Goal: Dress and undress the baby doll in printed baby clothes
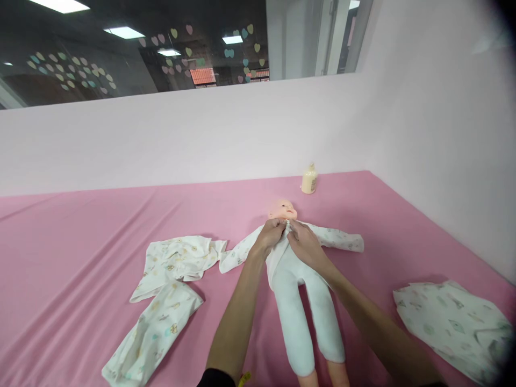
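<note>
A baby doll [283, 208] lies on its back on the pink sheet, head toward the wall. It wears a white printed long-sleeved top [341, 238] with both sleeves spread out, and pale, mint-white leggings [291, 314]. My left hand [273, 235] and my right hand [303, 242] meet at the top's neckline, just under the doll's chin. The fingers of both are closed in a pinch on the fabric there. Whether a fastener lies between the fingertips is hidden. Below my hands the front of the top hangs apart over the leggings.
Left of the doll lie a crumpled printed white garment [177, 260] and another folded one [155, 338]. A patterned white cloth [453, 325] rests at the right. Behind the doll's head a cream pump bottle [309, 180] stands near the white wall [181, 140].
</note>
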The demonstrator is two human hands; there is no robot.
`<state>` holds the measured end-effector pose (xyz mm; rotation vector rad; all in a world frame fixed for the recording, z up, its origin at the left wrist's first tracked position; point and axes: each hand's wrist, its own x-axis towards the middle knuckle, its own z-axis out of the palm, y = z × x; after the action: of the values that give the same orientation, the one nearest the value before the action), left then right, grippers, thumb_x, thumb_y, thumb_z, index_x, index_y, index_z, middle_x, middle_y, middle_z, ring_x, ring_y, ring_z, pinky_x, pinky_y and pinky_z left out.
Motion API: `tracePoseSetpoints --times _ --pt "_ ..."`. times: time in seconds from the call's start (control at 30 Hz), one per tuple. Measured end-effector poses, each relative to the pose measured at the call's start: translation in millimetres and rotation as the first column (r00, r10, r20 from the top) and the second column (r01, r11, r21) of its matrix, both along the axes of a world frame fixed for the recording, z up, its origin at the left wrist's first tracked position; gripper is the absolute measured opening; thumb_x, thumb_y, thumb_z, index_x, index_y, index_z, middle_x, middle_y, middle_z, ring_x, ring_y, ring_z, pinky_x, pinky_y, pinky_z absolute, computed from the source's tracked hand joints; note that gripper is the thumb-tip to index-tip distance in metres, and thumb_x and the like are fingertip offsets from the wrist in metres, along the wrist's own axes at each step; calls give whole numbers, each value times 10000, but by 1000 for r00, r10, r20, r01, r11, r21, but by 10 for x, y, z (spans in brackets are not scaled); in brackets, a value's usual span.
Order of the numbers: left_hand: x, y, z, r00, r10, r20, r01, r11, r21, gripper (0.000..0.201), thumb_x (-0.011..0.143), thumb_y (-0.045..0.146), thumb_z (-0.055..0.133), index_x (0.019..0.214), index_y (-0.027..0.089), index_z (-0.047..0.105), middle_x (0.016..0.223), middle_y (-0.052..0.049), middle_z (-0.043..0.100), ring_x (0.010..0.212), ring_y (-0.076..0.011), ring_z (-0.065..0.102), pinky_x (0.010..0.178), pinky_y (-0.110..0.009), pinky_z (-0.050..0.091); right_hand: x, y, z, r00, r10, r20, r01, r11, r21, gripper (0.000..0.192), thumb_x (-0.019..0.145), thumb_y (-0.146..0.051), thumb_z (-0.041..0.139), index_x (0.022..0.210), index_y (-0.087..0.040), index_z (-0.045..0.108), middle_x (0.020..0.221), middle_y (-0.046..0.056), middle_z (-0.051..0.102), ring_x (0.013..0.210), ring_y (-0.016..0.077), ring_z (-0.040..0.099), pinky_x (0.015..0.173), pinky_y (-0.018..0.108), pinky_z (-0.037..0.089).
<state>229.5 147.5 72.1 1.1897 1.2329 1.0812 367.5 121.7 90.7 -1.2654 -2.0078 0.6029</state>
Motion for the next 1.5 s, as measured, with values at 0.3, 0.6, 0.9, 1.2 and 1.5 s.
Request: tracePoseSetpoints --times 0.3,0.6,0.9,1.2,1.5 --pt "-137 -126 129 994 -95 -48 95 995 12 340 814 453 586 658 158 522 618 27 419 573 -89 324 554 -235 245 94 -58 -159 994 -24 108 8 989 149 319 874 -186 403 1171 -172 520 1200 130 576 1078 254 530 904 389 452" --pt "-216 -688 232 786 45 -617 28 994 109 270 833 347 553 649 194 427 663 21 448 627 -137 369 572 -275 223 262 -221 -312 879 -151 453 32 965 261 239 931 -110 387 1030 -146 602 1015 139 599 942 276 566 800 395 473" --pt "87 -870 90 736 155 -658 -8 975 221 235 914 319 463 717 200 510 748 -24 584 696 -179 480 637 -289 269 434 -287 -377 926 -100 363 60 991 119 212 920 -142 422 971 -167 626 931 91 681 971 264 594 829 363 436" --pt "298 -896 -115 772 285 -568 -80 930 358 166 944 267 410 874 202 546 920 -51 625 828 -201 541 719 -300 344 499 -354 -257 998 -43 39 46 997 -55 315 958 -240 399 1159 -200 639 1017 52 718 933 209 651 811 323 447" --pt "344 -939 -134 824 286 -489 -132 936 325 172 935 333 476 889 196 569 876 -27 621 797 -174 541 719 -287 365 471 -309 -316 995 -99 19 98 992 79 242 958 -291 431 768 -206 554 826 36 608 779 196 560 718 320 412"
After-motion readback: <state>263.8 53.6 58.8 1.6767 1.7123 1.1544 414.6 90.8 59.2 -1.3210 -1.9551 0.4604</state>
